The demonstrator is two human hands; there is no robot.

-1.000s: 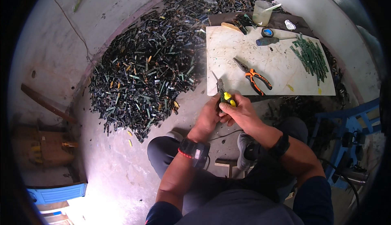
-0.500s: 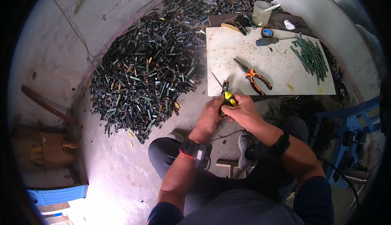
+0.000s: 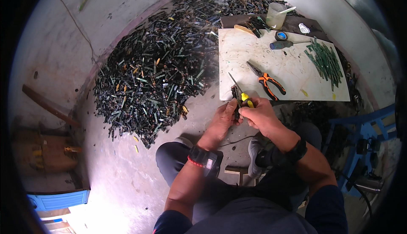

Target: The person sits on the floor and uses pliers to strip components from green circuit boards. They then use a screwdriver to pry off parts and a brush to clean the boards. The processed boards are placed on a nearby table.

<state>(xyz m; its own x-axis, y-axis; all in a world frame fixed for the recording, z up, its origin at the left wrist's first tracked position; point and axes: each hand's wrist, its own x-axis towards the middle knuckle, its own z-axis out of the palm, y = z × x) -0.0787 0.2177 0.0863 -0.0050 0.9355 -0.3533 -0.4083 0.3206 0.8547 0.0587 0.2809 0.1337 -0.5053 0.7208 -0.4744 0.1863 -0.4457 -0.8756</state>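
In front of my lap, my left hand [image 3: 221,117] is closed around a narrow dark strip-like piece [image 3: 234,92], whose top end stands up above the fingers. Close beside it, my right hand [image 3: 262,114] grips a screwdriver [image 3: 245,96] by its yellow and black handle. The thin shaft of the screwdriver points up and to the left over the near edge of the white board [image 3: 243,52]. Fingers cover the lower part of the strip. Orange and black long-nose pliers [image 3: 265,78] lie on the board just beyond my right hand.
A second screwdriver [image 3: 280,45], a tape roll [image 3: 277,36] and a pile of green strips [image 3: 324,62] lie on the board. Behind stands a cloudy plastic cup [image 3: 275,19]. A large heap of dark strips [image 3: 152,73] covers the floor at left; a blue chair [image 3: 360,124] stands right.
My right hand has shifted slightly right with the screwdriver, away from the left hand. More of the dark strip now shows between the hands. The view has shifted a little.
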